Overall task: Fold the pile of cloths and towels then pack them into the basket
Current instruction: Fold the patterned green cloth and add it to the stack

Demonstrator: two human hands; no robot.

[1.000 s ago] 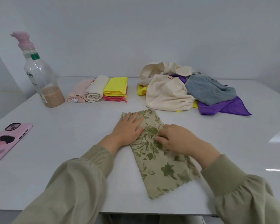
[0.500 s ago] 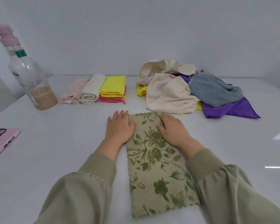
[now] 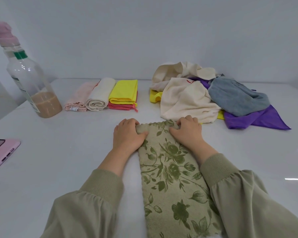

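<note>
Both hands sit at the far end of the green floral towel (image 3: 170,169), which lies flat on the white table (image 3: 58,169) as a long narrow strip running from the fingertips back between the forearms to the bottom edge of view. The left hand (image 3: 127,134) grips the far left corner, fingers curled over the scalloped edge and thumb pressed in from the near side, with a bit of edge rolled up in the pinch. The right hand (image 3: 187,133) holds the far right corner, fingers curled down over the edge and cloth bunched under the fingertips. The hands are apart with bare towel between them. Olive sleeves (image 3: 239,194) cover both forearms, and the right one overlaps the towel's side. Just beyond the right hand is the unfolded pile: loose cream towel (image 3: 184,100) nearest, grey cloth (image 3: 237,97) and purple cloth (image 3: 256,117) further out to that hand's right, and a loose yellow cloth (image 3: 155,97) peeking out on the side toward the left hand. Beyond the left hand, well apart, is a row of folded pieces: pink cloth (image 3: 79,98), rolled cream towel (image 3: 100,95), and folded yellow cloth (image 3: 124,91) stacked on a coral cloth (image 3: 122,106). Far out to the left hand's left stands a clear pump bottle (image 3: 33,83) with beige liquid low inside. Nearer, left of the forearm, is a pink phone (image 3: 0,152), cut by the frame edge.
</note>
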